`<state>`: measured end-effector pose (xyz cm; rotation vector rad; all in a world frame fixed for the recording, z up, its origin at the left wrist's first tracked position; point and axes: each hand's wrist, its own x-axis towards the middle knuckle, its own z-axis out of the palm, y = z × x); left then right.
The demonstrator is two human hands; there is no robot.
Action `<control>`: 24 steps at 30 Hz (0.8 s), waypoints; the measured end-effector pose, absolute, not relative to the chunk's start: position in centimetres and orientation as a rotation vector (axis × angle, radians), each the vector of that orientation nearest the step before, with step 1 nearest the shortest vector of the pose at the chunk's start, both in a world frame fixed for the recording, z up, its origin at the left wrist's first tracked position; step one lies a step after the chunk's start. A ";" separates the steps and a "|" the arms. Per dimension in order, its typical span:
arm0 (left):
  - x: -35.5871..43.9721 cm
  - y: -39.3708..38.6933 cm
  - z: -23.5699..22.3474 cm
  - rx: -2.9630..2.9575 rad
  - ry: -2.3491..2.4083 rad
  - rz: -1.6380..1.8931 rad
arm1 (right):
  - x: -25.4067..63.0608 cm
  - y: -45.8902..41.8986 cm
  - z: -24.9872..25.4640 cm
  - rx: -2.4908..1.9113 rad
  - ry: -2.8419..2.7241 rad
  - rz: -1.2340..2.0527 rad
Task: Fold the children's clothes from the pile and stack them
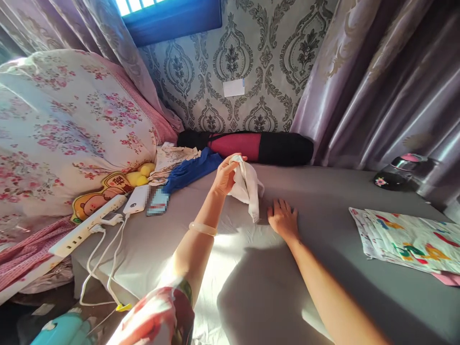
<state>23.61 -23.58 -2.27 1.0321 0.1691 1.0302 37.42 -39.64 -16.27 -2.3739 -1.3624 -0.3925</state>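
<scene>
My left hand (226,176) pinches a crumpled white cloth (245,187) by its upper edge, a little above the grey bed sheet (316,201). The cloth hangs in loose folds, one narrow end trailing down to about the sheet. Whether it is a garment or a plain cloth I cannot tell. Just right of it, my right hand (283,219) lies palm down on the sheet, fingers spread and holding nothing. Past the left hand, a blue garment (194,167) lies rumpled on the bed beside a cream patterned cloth (174,158).
Folded printed fabric (413,239) lies at the right, with a dark glass pot (400,170) behind it. A black and red bolster-shaped bag (244,146) rests along the wall. Leftward are a power strip (88,224) with white cables, a white power bank (137,199) and a floral-covered heap (79,115).
</scene>
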 end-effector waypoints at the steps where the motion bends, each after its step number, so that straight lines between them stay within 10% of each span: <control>1: 23.8 -24.2 -2.4 1.033 0.147 1.001 | 37.6 -39.7 -16.2 -2.338 -1.342 -0.343; 24: 24.5 -26.7 -7.0 1.128 0.260 0.890 | 38.7 -39.4 -12.7 -1.670 -1.071 0.433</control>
